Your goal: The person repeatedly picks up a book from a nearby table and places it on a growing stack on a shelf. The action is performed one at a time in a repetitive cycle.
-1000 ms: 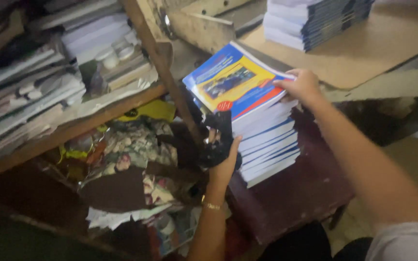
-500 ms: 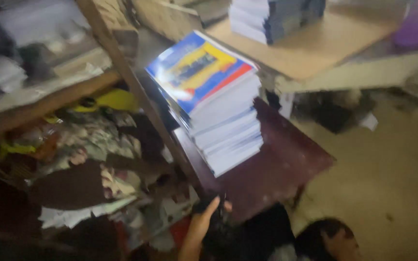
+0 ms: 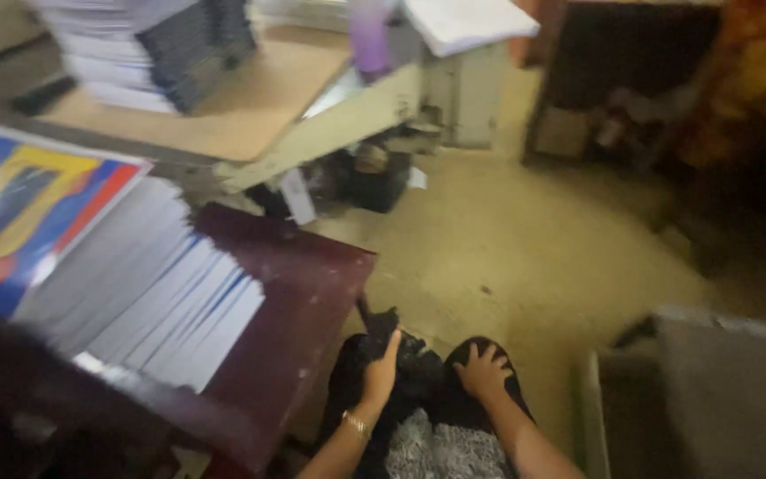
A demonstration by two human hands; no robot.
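Both hands sat low in the view, over the person's lap. From the left of the scene, a leaning stack of booklets (image 3: 126, 275) with a blue, yellow and red cover on top rested on a dark red low table (image 3: 299, 293), its lower layers fanned out toward the table's near edge. Just beside that table's corner, the left hand (image 3: 381, 365), a thin bracelet at its wrist, was curled around a piece of black cloth (image 3: 405, 359), thumb and fingers closed on an upper fold so that a dark tip stood up above the knuckles. The right hand (image 3: 482, 371) lay a little to the right, fingers spread and pressed flat on the same black cloth where it covered the knee. The picture was blurred, so I could not tell how the cloth was folded. To handle it well, I judged the flat hand should pin the fabric while the closed hand drew it taut, keeping the elbow clear of the fanned booklets, which looked ready to slide. Farther back, a second pile of booklets (image 3: 157, 49) stood on a pale board (image 3: 250, 111), and bare floor (image 3: 534, 248) spread to the right.
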